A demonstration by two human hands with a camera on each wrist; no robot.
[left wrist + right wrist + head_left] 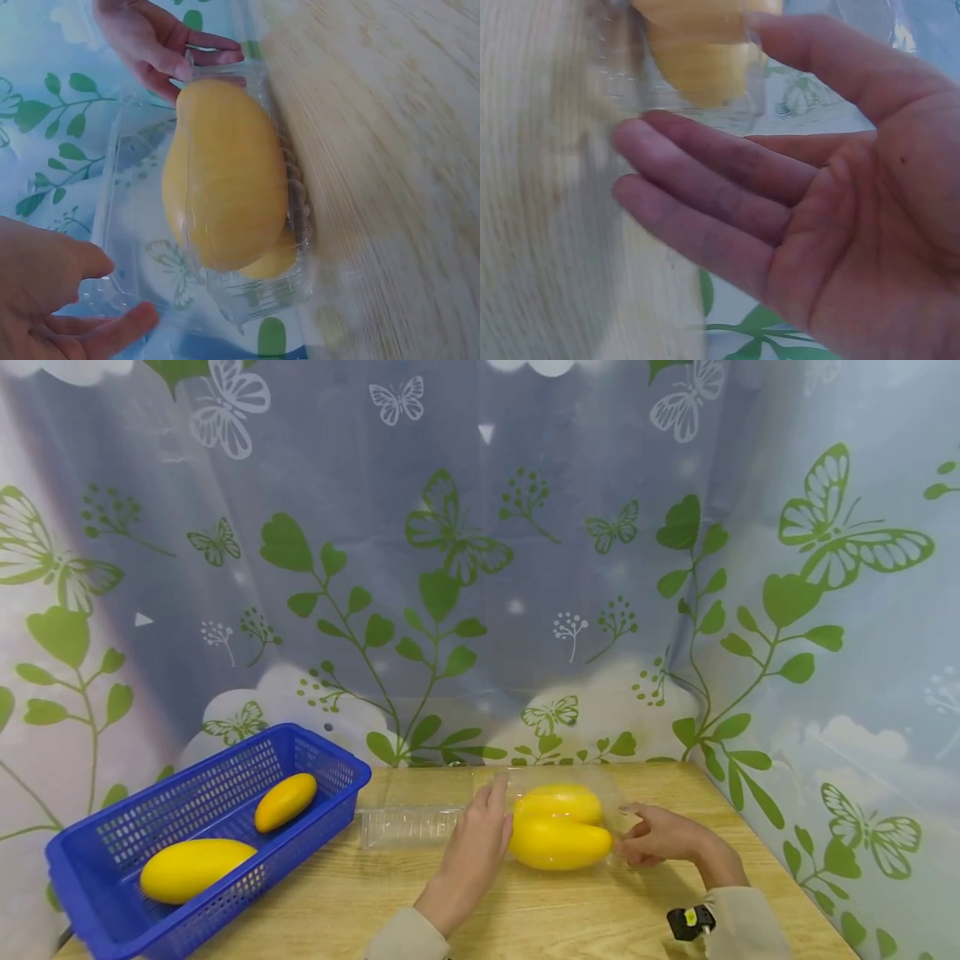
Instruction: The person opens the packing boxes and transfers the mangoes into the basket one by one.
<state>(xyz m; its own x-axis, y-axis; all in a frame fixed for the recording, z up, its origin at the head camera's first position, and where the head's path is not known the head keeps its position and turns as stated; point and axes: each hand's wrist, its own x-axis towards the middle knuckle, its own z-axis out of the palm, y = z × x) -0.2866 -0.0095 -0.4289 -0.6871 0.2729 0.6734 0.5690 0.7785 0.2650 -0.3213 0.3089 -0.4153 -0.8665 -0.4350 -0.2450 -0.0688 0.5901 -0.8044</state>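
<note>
Two yellow mangoes (pixel 561 846) lie side by side in a clear plastic clamshell box (pixel 300 225) on the table. The box's lid (pixel 109 187) is folded back, away from the mangoes. My left hand (pixel 480 833) is at the box's left side, fingers extended; in the left wrist view its thumb and fingertips are spread at the lid's corner. At the right end is my right hand (pixel 660 837), its thumb tip at the rim and the other fingers (pixel 705 172) nearly straight beside the box wall.
A blue plastic basket (pixel 300 852) stands on the left, holding a large mango (pixel 197 870) and a smaller one (pixel 286 802). Another clear ribbed plastic piece (pixel 408 828) lies left of my left hand. A printed curtain (pixel 465 710) rises behind the wooden table (pixel 337 910).
</note>
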